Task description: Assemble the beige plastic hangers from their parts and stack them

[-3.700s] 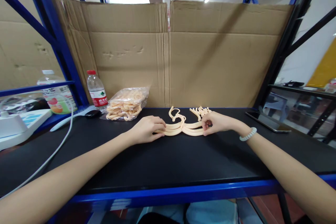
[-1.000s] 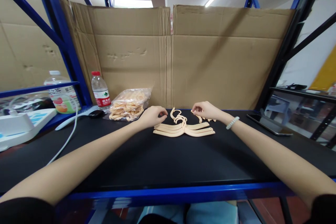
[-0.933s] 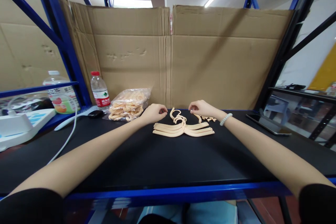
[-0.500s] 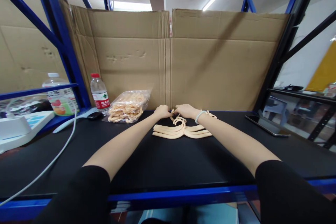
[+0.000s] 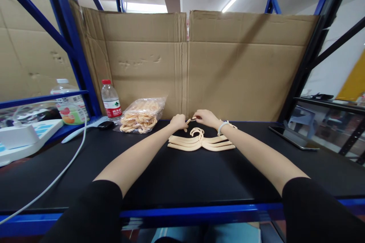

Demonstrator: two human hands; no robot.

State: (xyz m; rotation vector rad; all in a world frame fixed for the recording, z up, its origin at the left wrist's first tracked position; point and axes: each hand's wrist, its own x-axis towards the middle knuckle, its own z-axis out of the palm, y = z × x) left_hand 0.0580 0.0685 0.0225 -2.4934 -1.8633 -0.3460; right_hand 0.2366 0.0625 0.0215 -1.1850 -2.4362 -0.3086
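Note:
Several beige clothes hangers [image 5: 186, 146] lie overlapped on the black tabletop, their hooks pointing to the back. Behind them, near the cardboard, my left hand [image 5: 178, 122] is closed on a thin beige hanger piece [image 5: 188, 121] that sticks out beyond the fingers. My right hand [image 5: 207, 118], with a pale bead bracelet at the wrist, is closed too. A small beige end shows at its fingertips, close to the left hand's piece; whether the two join I cannot tell. More beige parts show partly behind my right wrist.
A clear bag of beige pieces [image 5: 142, 115] lies left of the hands, beside a red-capped water bottle [image 5: 111, 100]. Cardboard [image 5: 242, 68] walls the back. A dark tablet [image 5: 293, 138] lies right. A white cable [image 5: 71, 163] crosses the left side, near a power strip [image 5: 42, 136].
My right hand has drawn slightly away from the left, widening the gap between the fingertips. The whole view has shifted a little; the hangers on the table stay in place.

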